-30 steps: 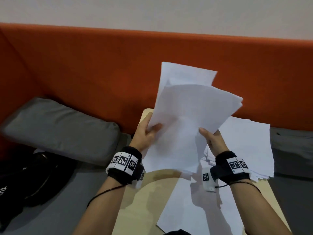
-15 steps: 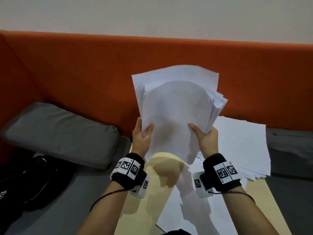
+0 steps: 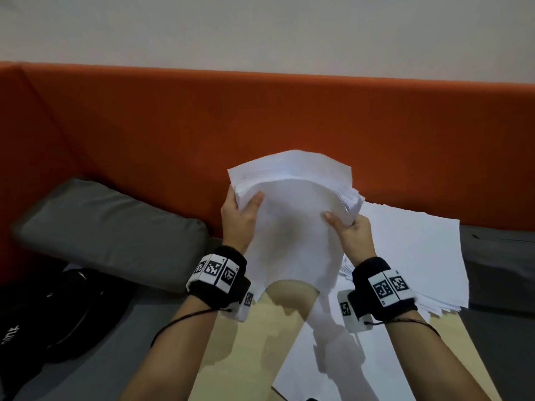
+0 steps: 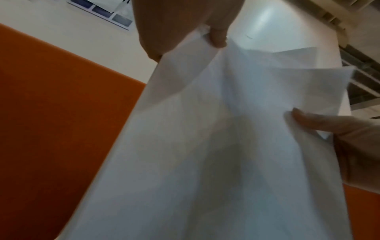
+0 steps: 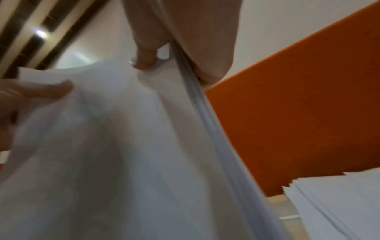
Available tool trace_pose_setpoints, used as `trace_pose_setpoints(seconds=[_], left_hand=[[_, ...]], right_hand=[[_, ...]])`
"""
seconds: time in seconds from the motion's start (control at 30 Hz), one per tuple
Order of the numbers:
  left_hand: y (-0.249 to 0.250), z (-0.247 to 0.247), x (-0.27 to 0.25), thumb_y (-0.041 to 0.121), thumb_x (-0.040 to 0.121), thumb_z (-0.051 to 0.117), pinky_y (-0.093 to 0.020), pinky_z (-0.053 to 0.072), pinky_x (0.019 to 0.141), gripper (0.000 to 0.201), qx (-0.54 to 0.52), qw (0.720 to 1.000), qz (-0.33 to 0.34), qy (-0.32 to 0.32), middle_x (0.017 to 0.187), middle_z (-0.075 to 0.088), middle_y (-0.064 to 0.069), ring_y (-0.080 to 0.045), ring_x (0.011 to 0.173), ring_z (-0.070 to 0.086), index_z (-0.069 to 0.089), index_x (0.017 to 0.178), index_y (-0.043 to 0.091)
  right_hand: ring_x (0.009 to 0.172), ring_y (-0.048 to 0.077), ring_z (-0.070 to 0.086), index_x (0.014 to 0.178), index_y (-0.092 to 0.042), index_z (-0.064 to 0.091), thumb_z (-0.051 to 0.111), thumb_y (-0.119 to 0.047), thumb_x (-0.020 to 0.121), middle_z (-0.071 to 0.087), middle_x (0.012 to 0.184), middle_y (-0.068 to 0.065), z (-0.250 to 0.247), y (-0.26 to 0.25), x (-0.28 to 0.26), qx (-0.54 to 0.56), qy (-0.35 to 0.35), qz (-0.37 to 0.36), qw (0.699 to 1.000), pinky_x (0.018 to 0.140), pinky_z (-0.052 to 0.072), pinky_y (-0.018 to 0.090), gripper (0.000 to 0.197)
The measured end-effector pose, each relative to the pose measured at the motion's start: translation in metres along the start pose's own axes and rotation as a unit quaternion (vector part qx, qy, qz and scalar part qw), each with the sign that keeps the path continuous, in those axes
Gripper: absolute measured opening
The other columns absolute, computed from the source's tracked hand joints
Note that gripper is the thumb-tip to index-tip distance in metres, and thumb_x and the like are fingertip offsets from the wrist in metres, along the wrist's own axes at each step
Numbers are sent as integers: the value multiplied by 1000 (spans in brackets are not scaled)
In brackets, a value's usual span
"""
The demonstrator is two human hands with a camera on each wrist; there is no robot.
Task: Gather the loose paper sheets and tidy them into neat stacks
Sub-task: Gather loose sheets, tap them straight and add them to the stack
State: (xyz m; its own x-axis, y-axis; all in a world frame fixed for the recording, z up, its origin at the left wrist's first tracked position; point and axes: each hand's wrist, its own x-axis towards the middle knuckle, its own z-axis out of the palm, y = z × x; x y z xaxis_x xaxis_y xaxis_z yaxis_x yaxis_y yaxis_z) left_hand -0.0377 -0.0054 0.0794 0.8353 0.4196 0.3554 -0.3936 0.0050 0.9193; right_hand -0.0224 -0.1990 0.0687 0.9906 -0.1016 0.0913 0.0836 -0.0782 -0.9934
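Observation:
A bundle of white paper sheets (image 3: 292,221) is held upright above the table, bowed toward me, its top edges nearly even. My left hand (image 3: 240,215) grips its left edge, thumb on the front sheet. My right hand (image 3: 351,230) grips the right edge, thumb on the front too. In the left wrist view the bundle (image 4: 205,154) fills the frame under my left hand (image 4: 185,29). In the right wrist view my right hand (image 5: 180,40) pinches the bundle (image 5: 123,146) by its edge. A rough stack of sheets (image 3: 419,250) lies on the table at the right.
The light wooden table (image 3: 246,337) carries more loose sheets (image 3: 318,357) near me. A grey cushion (image 3: 110,227) and a black bag (image 3: 58,314) lie to the left. An orange padded wall (image 3: 260,117) runs behind. The grey seat (image 3: 498,256) continues at the right.
The fanned sheets have been pulled together into one aligned, bowed bundle. Both hands moved up its side edges and closer together, and the bundle turned upright.

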Motion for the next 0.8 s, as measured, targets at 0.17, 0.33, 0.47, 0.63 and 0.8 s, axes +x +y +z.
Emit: trace_pose_setpoints(seconds=[0.17,0.33,0.47,0.63,0.8], left_hand=[[10,5,5,9,87,64,-17,50,84,26,16,998,49,26,102,63,12,4,93,63,54,106,24],[10,8,0,28,87,63,-15,48,72,12,37,998,9,48,87,60,13,7,76,60,52,91,30],[18,10,10,71,72,52,-42,48,97,72,16,995,-17,92,116,63,-8,-22,110,59,56,114,13],[30,8,18,68,76,52,-34,42,67,55,20,994,-32,101,69,49,-4,-17,66,45,44,69,14],[35,8,19,47,86,59,-37,55,71,33,28,991,-65,112,69,66,7,-13,69,65,59,65,22]], right_hand=[[82,20,60,98,-7,63,64,-22,87,63,83,2,11,-15,-7,14,42,-46,998,76,49,29,18],[81,7,57,90,-21,61,63,-30,88,61,83,-9,13,-20,-9,38,77,-65,994,80,47,25,10],[59,-3,42,75,-18,54,55,-40,90,46,66,-11,18,-41,-6,50,137,-98,985,60,36,1,27],[76,-9,51,63,-27,56,54,-51,87,59,73,-18,22,-54,-5,59,156,-89,982,78,35,8,34],[53,5,28,35,-30,38,54,-52,87,32,38,-16,21,-63,-15,64,164,-75,982,65,31,21,59]])
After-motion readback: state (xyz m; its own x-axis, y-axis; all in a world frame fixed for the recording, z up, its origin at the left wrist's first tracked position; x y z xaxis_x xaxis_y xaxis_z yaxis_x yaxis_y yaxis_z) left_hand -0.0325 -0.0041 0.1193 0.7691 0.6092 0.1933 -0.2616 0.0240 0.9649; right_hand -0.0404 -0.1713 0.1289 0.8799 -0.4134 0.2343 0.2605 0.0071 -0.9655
